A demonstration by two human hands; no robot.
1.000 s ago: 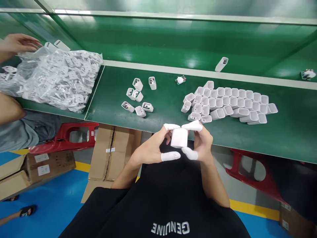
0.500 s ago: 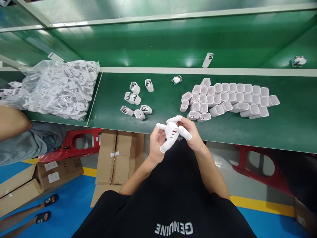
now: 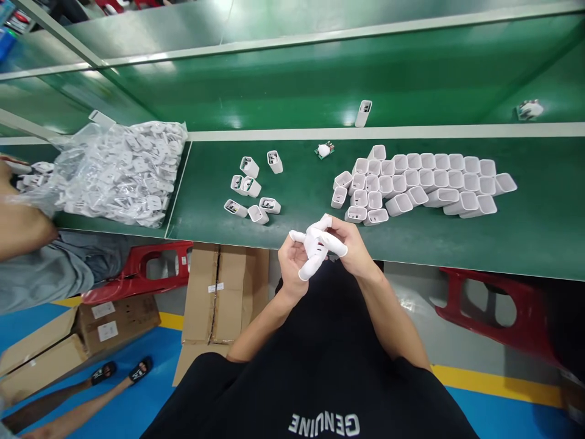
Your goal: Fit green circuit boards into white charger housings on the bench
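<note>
Closely gripped between left hand (image 3: 292, 265) and right hand (image 3: 354, 247), a small white casing (image 3: 312, 244), one face showing narrow dark slots (image 3: 319, 248), the rest partly hidden by white-sheathed fingers (image 3: 336, 245).

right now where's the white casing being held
In the head view, the white casing is near the middle, by the near edge of the green bench, held between the left hand and the right hand.
</note>
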